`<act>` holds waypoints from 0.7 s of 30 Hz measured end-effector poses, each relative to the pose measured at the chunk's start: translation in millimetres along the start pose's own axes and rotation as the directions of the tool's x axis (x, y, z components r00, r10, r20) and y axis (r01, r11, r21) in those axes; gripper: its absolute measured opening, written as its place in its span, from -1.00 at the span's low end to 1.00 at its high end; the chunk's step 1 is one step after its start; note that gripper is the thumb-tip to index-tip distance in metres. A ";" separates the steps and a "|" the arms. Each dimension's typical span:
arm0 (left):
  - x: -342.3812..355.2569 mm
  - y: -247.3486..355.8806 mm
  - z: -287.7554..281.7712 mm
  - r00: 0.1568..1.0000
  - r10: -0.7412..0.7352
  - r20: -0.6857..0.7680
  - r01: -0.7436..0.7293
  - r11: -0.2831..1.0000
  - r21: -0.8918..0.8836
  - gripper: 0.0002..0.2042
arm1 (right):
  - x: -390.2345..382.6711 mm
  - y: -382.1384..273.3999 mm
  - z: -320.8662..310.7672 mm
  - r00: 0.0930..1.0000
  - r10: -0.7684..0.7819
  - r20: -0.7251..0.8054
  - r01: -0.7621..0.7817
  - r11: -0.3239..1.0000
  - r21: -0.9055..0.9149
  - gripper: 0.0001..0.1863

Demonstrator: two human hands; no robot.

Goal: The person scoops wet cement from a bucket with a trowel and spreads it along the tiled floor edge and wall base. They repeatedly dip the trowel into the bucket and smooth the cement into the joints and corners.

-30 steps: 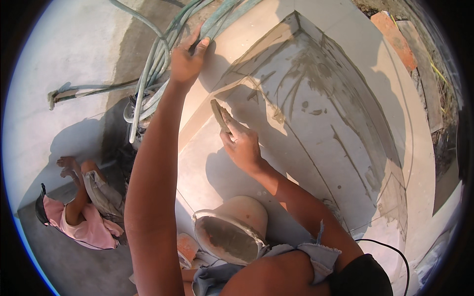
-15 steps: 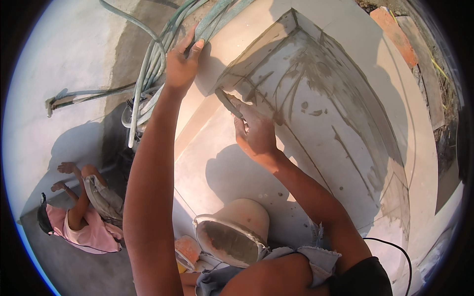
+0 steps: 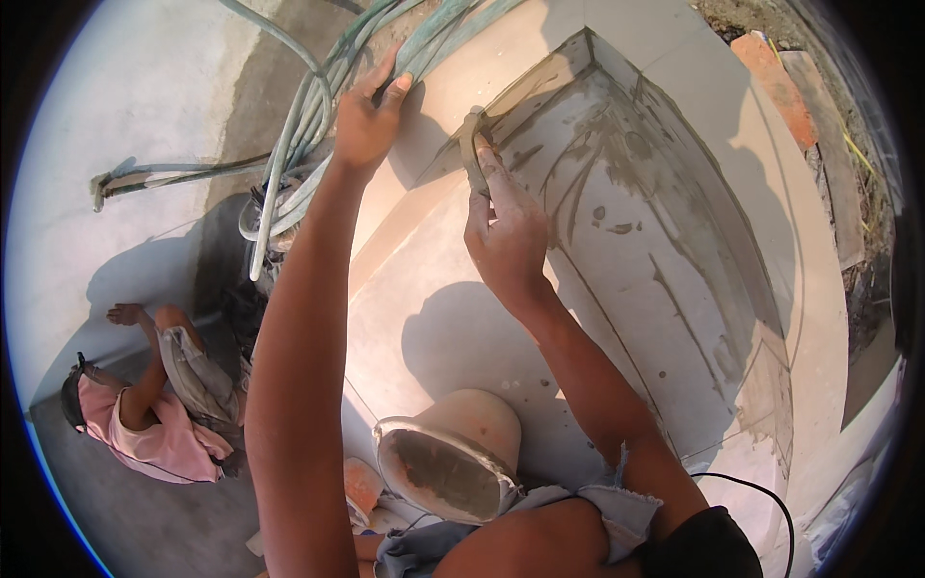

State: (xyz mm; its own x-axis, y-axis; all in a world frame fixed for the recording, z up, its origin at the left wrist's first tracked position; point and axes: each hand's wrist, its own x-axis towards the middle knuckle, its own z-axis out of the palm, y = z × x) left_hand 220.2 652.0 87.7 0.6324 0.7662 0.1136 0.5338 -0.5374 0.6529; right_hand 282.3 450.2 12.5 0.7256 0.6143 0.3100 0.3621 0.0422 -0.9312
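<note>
My left hand (image 3: 369, 120) is at the upper edge of the pale tiled surface (image 3: 424, 279), fingers apart and resting against the grey-green hoses (image 3: 434, 29). My right hand (image 3: 506, 226) is closed on a narrow grey, mortar-coated slab-like tool (image 3: 474, 149), held at the near-left border of a recessed tiled area (image 3: 626, 241) smeared with grey mortar. A bucket (image 3: 482, 424) with grey residue inside lies tilted below my hands, near my knee.
A co-worker in a pink top (image 3: 145, 433) crouches at lower left beside a grey wall (image 3: 96, 116). An orange container (image 3: 359, 482) is beside the bucket. A black cable (image 3: 780, 506) curves at lower right. Broken boards (image 3: 776, 87) and rubble line the upper right.
My right hand has moved upward and slightly right with the tool along the recessed area's border. My left hand stays by the hoses. The co-worker's arms have shifted slightly.
</note>
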 end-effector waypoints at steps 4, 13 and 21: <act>-0.1 -6.2 4.8 0.995 0.102 -0.007 -0.101 0.993 0.052 -0.52 | -29.0 -8.5 -8.4 0.974 0.086 0.209 -0.116 0.984 0.137 -0.57; -43.0 42.8 -26.5 0.972 0.038 0.231 -0.161 0.827 0.539 -0.33 | 19.0 -14.2 -8.6 0.958 0.285 0.008 -0.285 0.956 0.068 -0.54; -243.3 137.4 -150.1 0.841 -0.122 0.528 -0.229 0.802 0.551 -0.34 | -70.7 -9.7 18.9 0.967 -0.066 0.244 0.044 0.995 0.092 -0.55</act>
State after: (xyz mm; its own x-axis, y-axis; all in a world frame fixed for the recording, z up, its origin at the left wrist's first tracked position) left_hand 55.4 444.7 262.1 0.7629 0.5238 -0.3790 0.5924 -0.8011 0.0853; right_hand 216.4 421.2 -4.0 0.5353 0.7840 0.3142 0.3385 0.1417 -0.9302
